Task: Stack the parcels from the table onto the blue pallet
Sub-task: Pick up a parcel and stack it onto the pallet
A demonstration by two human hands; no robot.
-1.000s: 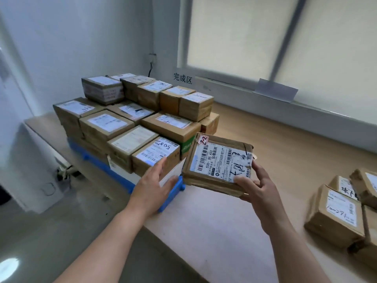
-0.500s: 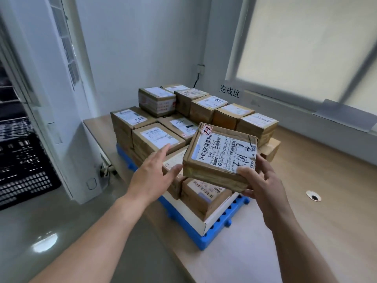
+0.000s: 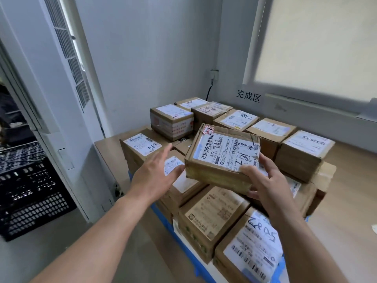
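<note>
Above the stacked boxes (image 3: 212,217) on the blue pallet (image 3: 191,260), a brown parcel (image 3: 216,174) hangs tilted, label (image 3: 226,152) up. The right hand (image 3: 265,178) grips its near right corner, thumb on the label, fingers curled underneath. The left hand (image 3: 157,176), fingers straight and spread, is just beside the parcel's left edge; contact is unclear.

pale grey walls (image 3: 153,58), a blind-covered window (image 3: 316,43) far right, black crates (image 3: 30,197) left, wooden table (image 3: 346,211).
</note>
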